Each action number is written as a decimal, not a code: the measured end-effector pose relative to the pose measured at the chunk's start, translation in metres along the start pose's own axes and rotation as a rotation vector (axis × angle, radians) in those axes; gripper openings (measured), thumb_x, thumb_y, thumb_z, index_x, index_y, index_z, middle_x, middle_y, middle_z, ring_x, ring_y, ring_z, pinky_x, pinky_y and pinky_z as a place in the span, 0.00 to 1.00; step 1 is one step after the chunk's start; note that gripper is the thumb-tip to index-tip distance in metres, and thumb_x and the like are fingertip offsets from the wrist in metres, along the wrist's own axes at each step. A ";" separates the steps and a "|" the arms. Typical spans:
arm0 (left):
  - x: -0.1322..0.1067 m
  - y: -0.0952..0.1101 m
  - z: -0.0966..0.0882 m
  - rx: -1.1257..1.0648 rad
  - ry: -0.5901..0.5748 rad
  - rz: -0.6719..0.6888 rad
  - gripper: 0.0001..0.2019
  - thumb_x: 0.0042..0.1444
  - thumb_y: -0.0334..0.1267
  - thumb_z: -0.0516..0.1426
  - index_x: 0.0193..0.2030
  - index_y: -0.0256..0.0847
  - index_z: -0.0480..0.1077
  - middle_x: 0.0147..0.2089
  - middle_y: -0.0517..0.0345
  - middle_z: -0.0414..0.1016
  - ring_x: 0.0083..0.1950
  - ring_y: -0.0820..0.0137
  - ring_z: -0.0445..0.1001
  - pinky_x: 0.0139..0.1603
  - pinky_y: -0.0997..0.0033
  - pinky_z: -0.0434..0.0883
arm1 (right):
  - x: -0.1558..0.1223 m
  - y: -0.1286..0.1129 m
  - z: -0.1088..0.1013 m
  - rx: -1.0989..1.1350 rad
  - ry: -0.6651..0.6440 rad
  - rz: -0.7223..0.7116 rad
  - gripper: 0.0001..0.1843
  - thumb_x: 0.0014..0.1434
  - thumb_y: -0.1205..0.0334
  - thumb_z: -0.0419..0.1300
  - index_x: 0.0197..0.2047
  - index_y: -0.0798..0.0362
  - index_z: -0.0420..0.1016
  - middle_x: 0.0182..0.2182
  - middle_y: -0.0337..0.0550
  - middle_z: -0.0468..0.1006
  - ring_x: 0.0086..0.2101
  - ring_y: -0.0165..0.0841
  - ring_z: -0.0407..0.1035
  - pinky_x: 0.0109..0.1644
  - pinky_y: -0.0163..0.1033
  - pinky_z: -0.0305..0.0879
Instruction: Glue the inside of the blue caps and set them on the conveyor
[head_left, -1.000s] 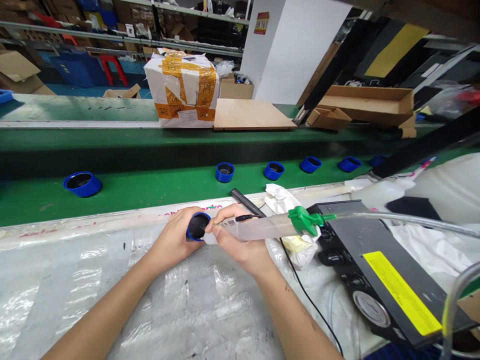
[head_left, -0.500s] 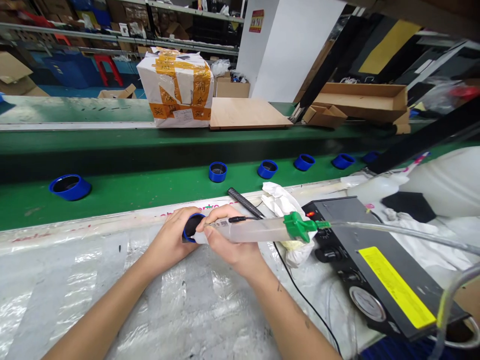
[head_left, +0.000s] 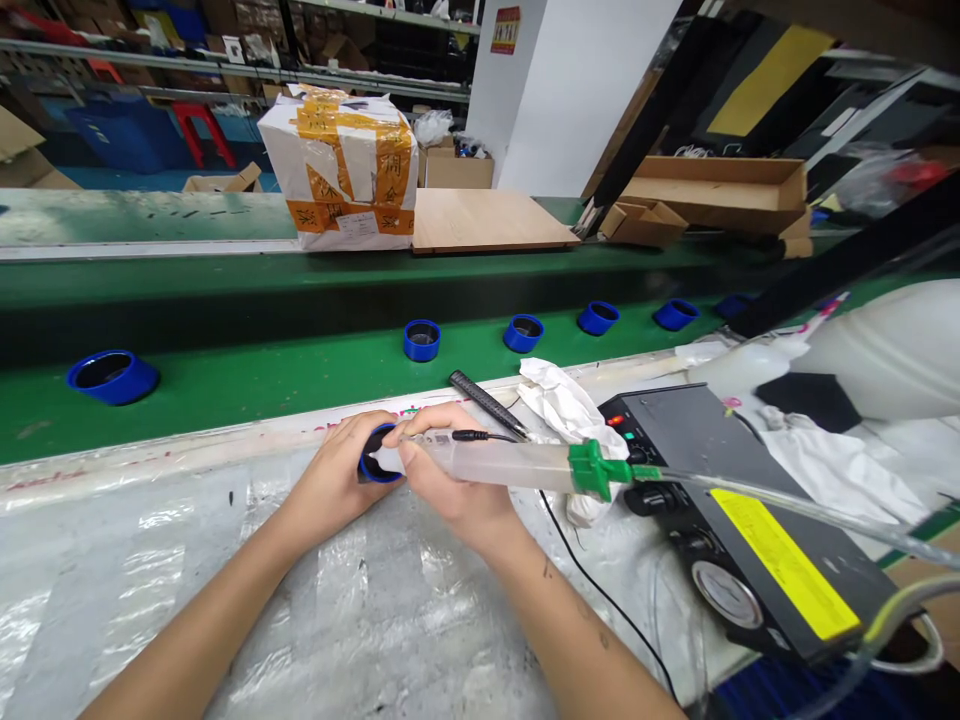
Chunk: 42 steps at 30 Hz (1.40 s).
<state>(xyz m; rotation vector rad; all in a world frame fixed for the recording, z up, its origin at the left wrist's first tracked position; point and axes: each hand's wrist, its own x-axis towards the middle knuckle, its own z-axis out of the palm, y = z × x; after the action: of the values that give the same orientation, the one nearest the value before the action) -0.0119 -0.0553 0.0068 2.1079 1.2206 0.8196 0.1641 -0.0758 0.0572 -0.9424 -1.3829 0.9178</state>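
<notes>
My left hand (head_left: 332, 478) grips a small round black cup with a blue rim (head_left: 377, 455), its open end tilted toward my right hand. My right hand (head_left: 442, 468) holds a translucent dispensing syringe (head_left: 502, 463) nearly level, with its tip at the cup's mouth. My fingers hide the tip, so I cannot tell whether it touches the cup. A green adapter (head_left: 596, 470) caps the syringe's rear end, and a clear air hose (head_left: 780, 503) runs from it to the right. A thin black cable (head_left: 480, 436) lies along the barrel.
Several blue-rimmed cups (head_left: 422, 340) stand on the green conveyor belt (head_left: 262, 385) ahead. A black dispenser controller (head_left: 720, 500) sits at my right. Nearby lie a black rod (head_left: 487, 403) and crumpled white cloth (head_left: 559, 410). Plastic sheeting (head_left: 187, 580) covers the bench.
The syringe's rear end has swung down, leaving the barrel nearly level. Both hands still hold their items. The whole scene has shifted left and up as my head moved.
</notes>
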 end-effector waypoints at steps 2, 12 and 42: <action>0.000 0.000 0.000 0.005 -0.001 -0.001 0.22 0.59 0.40 0.63 0.59 0.45 0.66 0.58 0.51 0.75 0.59 0.53 0.74 0.60 0.52 0.69 | 0.000 0.000 0.000 0.017 0.005 0.001 0.02 0.56 0.64 0.64 0.35 0.48 0.76 0.34 0.41 0.84 0.37 0.36 0.80 0.46 0.42 0.76; 0.000 0.002 -0.001 0.024 0.022 0.023 0.20 0.61 0.44 0.62 0.58 0.45 0.67 0.58 0.51 0.76 0.57 0.54 0.76 0.59 0.52 0.70 | -0.001 0.006 0.000 0.026 0.053 0.008 0.04 0.57 0.65 0.64 0.37 0.48 0.75 0.36 0.41 0.84 0.40 0.38 0.80 0.51 0.46 0.75; 0.000 -0.005 0.003 0.065 0.023 0.002 0.22 0.60 0.45 0.64 0.59 0.47 0.65 0.59 0.52 0.77 0.59 0.54 0.75 0.61 0.53 0.69 | 0.008 0.005 -0.014 -0.032 0.159 0.048 0.03 0.57 0.61 0.65 0.33 0.48 0.75 0.33 0.42 0.83 0.34 0.37 0.77 0.38 0.41 0.73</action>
<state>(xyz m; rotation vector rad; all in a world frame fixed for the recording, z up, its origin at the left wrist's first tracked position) -0.0126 -0.0536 0.0012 2.1564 1.2734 0.8174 0.1785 -0.0662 0.0558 -1.0538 -1.2476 0.8407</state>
